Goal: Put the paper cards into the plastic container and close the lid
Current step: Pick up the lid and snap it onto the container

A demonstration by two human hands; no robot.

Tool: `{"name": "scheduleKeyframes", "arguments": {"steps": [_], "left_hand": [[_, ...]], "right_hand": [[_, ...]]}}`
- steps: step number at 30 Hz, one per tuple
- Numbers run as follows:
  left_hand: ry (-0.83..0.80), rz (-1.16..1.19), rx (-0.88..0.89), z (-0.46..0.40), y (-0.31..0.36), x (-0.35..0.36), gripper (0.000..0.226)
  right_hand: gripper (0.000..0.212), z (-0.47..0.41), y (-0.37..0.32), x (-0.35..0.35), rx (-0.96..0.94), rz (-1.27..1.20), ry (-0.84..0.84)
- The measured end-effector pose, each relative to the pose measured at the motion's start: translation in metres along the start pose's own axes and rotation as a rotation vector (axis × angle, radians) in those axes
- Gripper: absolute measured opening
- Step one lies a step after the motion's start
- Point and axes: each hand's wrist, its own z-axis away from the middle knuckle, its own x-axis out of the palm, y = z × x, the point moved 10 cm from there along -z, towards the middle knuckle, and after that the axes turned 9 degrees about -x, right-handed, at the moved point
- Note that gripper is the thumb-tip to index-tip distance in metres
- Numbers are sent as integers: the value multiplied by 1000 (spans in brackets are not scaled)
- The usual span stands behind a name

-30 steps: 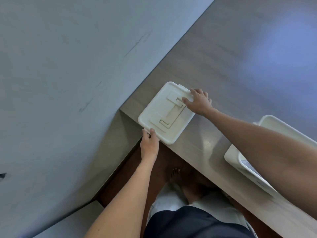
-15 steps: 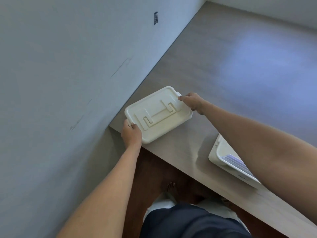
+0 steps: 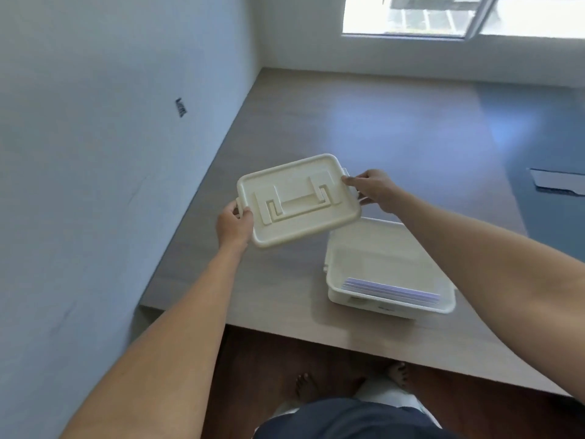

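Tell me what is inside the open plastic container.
A stack of paper cards with purple edges lies against the near wall of the container. The right forearm covers the container's right portion, so anything there is hidden.

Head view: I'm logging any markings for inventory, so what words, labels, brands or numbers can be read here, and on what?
No text can be read.
Wall: a small dark mark, too blurred to read.
Container: faint marks on the front wall, too small to read.
Lid, held in the left hand and right hand: moulded shapes only, no lettering.
Cards: no print visible.
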Motion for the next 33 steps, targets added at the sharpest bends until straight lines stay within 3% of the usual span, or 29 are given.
{"name": "scheduleKeyframes", "arguments": {"steps": [3, 10, 14, 18, 21, 31, 33], "left_hand": [[-86, -21, 62, 12, 24, 42, 24], [-271, -89, 127, 46, 43, 122, 12], [-301, -117, 81, 70, 31, 149, 11], [-309, -164, 45, 89, 6, 166, 19], [-294, -208, 15, 93, -12, 173, 36], [-324, -88, 20, 102, -24, 158, 37], [-318, -88, 35, 105, -22, 156, 28]], "right_hand": [[53, 21, 36, -49, 51, 12, 79], [57, 86, 102, -119, 122, 45, 305], [40, 122, 132, -132, 135, 88, 400], [38, 150, 159, -139, 152, 102, 536], [33, 163, 172, -136, 164, 99, 548], [40, 181, 185, -122, 114, -2, 581], [40, 183, 185, -120, 96, 7, 582]]}}
